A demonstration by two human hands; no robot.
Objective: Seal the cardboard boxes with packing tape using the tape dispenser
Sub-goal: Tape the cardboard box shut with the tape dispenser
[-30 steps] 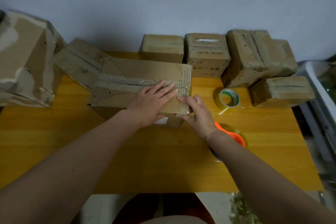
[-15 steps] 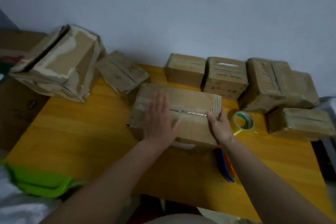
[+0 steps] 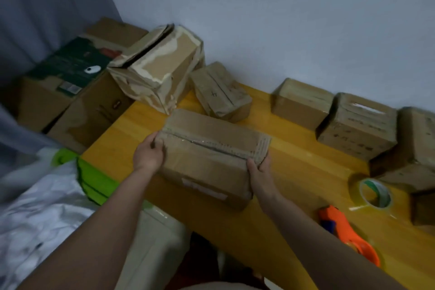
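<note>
1. The box (image 3: 207,160) in the middle of the yellow tabletop (image 3: 294,172) looks sealed: a shiny strip of tape (image 3: 211,145) runs along its top seam from the left end to the right
2. The left hand (image 3: 148,154) grips the box's left end with fingers curled over the top edge; the right hand (image 3: 259,169) grips the right near corner, thumb on top
3. The tape dispenser (image 3: 348,233), orange, lies untouched at the near right, and a loose roll of tape (image 3: 374,193) lies just beyond it
4. My guess is this box is being carried off to the left; whether the boxes along the far wall (image 3: 301,103) are all taped I cannot tell, and the battered big box (image 3: 160,73) at far left gapes at its top
5. Half a second ago the left palm lay flat on the top and the right hand pressed the right end; now both clasp the ends, and the view has swung left, showing floor boxes and a green bin (image 3: 94,179)
</note>
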